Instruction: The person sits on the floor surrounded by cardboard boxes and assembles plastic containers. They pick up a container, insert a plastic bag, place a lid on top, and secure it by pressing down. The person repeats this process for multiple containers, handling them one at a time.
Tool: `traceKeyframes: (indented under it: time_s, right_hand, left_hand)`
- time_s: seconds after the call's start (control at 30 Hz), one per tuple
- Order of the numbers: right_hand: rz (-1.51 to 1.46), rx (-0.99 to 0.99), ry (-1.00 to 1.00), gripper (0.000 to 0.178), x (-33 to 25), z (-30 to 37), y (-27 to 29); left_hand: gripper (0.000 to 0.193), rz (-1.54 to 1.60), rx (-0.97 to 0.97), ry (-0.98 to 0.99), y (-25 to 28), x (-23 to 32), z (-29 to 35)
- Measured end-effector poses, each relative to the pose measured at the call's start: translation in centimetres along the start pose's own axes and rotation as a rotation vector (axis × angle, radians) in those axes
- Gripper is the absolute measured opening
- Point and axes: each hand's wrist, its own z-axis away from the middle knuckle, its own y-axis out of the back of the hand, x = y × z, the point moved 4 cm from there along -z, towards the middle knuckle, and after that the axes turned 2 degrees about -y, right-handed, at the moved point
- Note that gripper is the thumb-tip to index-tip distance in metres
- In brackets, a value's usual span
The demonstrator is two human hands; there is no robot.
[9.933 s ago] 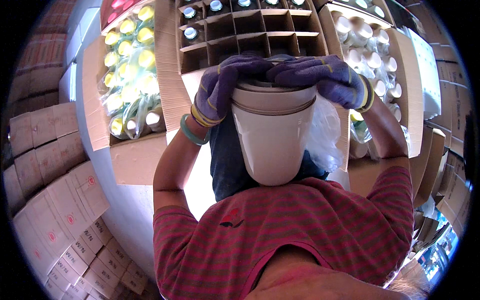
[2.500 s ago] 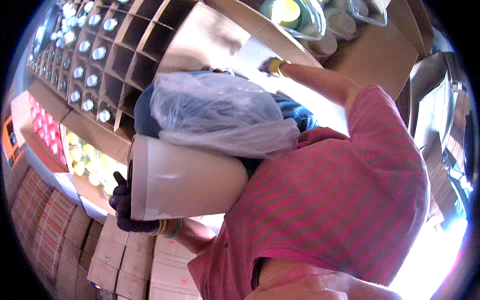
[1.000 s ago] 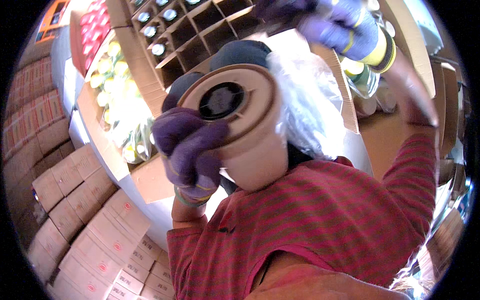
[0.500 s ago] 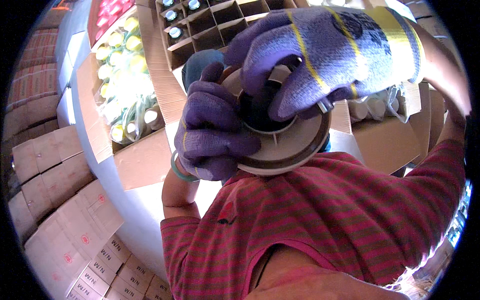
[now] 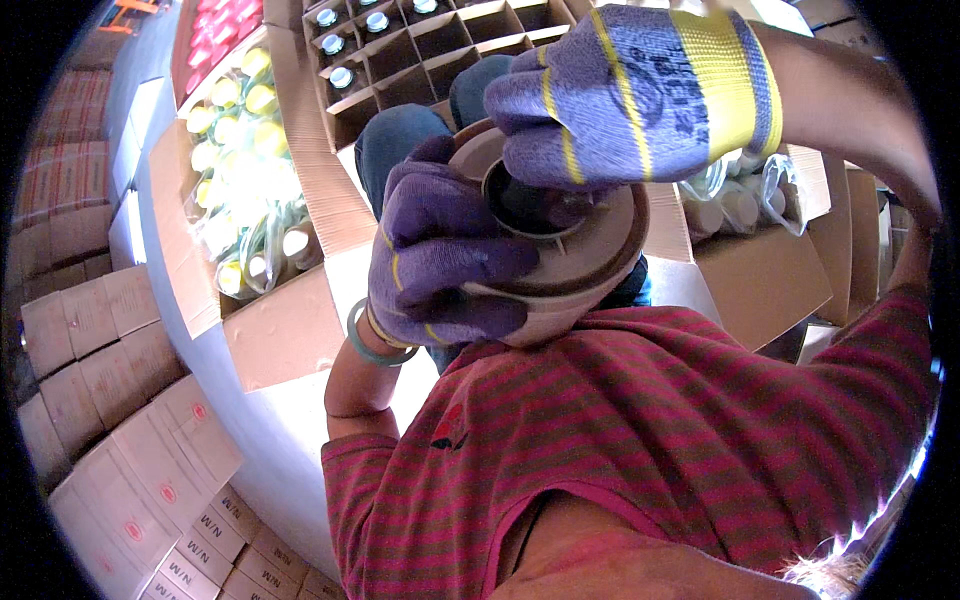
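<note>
I hold a large beige cylindrical container [image 5: 590, 265] tipped up close to the camera, its round end with a dark recessed centre facing me. My left hand [image 5: 440, 255], in a purple glove with yellow stripes, grips the container's left rim and side. Over the top, my right hand [image 5: 630, 95], in the same kind of glove, has its fingers hooked into the dark central recess. Both hands wear bangles at the wrist. The container's body is hidden behind its end and my hands.
A divided cardboard box [image 5: 440, 40] holds capped bottles ahead. An open carton [image 5: 245, 200] of yellow-capped bottles in plastic sits to the left. Another carton [image 5: 750, 250] with white bottles stands at right. Stacks of sealed cardboard boxes [image 5: 110, 430] fill the lower left.
The container has been turned from upright to end-on toward me. My right hand has come from the far right onto its recessed centre; the left hand stays on the rim.
</note>
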Motion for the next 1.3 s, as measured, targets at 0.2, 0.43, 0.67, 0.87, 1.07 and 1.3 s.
traceKeyframes:
  time_s: [0.2,0.43,0.67,0.87,1.07,1.3]
  right_hand:
    - [0.213,0.258,-0.164,0.018,-1.4,0.7,-1.1]
    - [0.776,0.799,-0.808,0.030,-4.3,3.4,-1.4]
    - [1.733,-0.053,-0.030,0.043,-9.4,4.2,-4.6]
    - [1.948,-0.069,0.457,0.039,-5.7,4.4,-4.6]
    - [1.731,0.115,0.427,0.035,-3.5,4.2,-3.4]
    - [1.115,0.777,-0.627,0.038,-4.1,3.5,-1.9]
  left_hand:
    - [0.037,-0.250,-0.012,0.094,-3.0,-0.2,-1.5]
    - [0.040,-0.542,0.040,-0.018,-8.8,-0.4,-3.5]
    - [0.039,-0.287,-0.057,0.013,-4.4,-0.6,-3.6]
    - [0.040,-0.044,-0.107,-0.083,-2.5,-0.1,-2.6]
    - [0.038,-0.123,-0.090,0.025,-3.4,0.3,-2.3]
    - [0.035,-0.361,-0.052,0.075,-7.5,0.5,-3.2]
